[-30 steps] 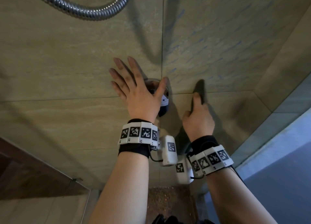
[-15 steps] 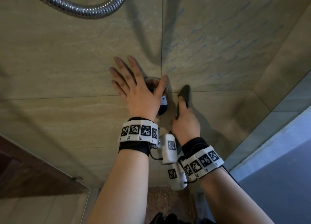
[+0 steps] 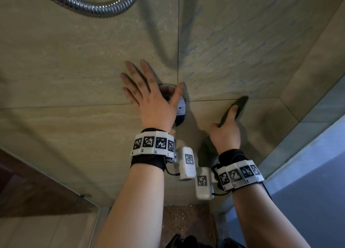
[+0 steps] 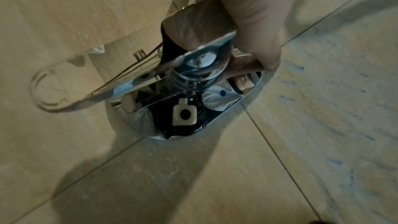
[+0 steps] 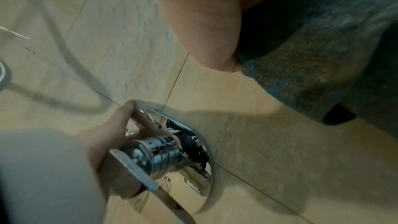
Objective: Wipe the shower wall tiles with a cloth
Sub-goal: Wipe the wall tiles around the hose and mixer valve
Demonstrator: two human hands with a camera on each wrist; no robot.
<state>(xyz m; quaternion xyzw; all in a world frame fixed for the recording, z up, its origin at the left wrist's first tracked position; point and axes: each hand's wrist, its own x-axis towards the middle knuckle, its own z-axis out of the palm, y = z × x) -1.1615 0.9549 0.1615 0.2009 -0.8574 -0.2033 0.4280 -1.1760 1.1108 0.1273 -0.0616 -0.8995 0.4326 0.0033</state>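
Observation:
My left hand (image 3: 155,102) lies flat on the beige wall tiles (image 3: 74,61), fingers spread and straight. Its palm covers the chrome mixer valve (image 3: 180,113), and in the left wrist view the thumb (image 4: 258,40) touches the rim of the valve plate (image 4: 226,113). To the right, my right hand (image 3: 225,134) grips a dark cloth (image 3: 241,103) and presses it against the wall with one finger stretched along it. The right wrist view shows the cloth (image 5: 312,57) beside my thumb (image 5: 204,23), bunched against the tile. The upper right tile (image 3: 242,42) carries bluish streaks.
A ribbed metal shower hose (image 3: 93,7) loops across the top of the wall. The side wall and a pale ledge (image 3: 308,135) close in on the right. A glass panel edge (image 3: 87,197) stands at lower left, with speckled brown floor (image 3: 186,221) below.
My right hand swept the cloth left up to the valve, then back right along the tile joint. The left hand stayed on the valve.

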